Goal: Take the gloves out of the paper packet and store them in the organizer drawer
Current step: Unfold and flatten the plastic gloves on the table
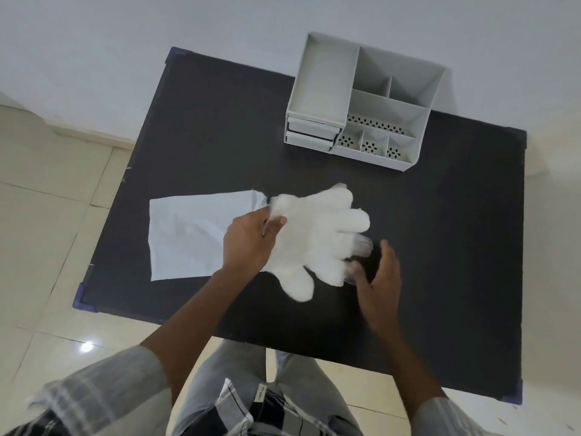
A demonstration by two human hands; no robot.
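Thin white plastic gloves [314, 234] lie spread out flat in the middle of the black table [220, 136], fingers pointing right. My left hand [251, 240] pinches them at the cuff end, thumb on top. The flat pale paper packet [188, 234] lies to the left, partly under my left hand. My right hand [379, 278] hovers beside the glove fingertips with its fingers straight and holds nothing. The grey organizer [361, 105] stands at the table's far side; its two small drawers [311, 132] at the front left are closed.
The organizer has several open compartments on top, all without contents. The table's near edge is just above my knees. Tiled floor lies to the left and a white wall rises behind the table.
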